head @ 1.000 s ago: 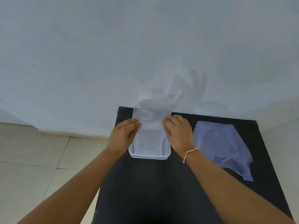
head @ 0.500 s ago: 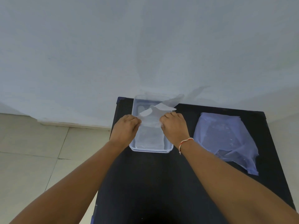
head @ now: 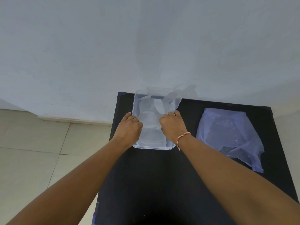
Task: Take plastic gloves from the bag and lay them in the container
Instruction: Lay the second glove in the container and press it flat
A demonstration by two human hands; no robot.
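- Left hand: fingers curled, pinching glove at left wall of container.
- Right hand: curled, pinching the glove's right side.
- Glove lies in container; its fingers flop over the far right rim.
- Bag flat on table, right of container, untouched.

I see a clear glossy hard-plastic container on a matt black table. Inside it lies a thin filmy see-through plastic glove, crinkled. Right of the container, a translucent bluish plastic bag, wrinkled, faint sheen. Wall painted matt; floor smooth tile.
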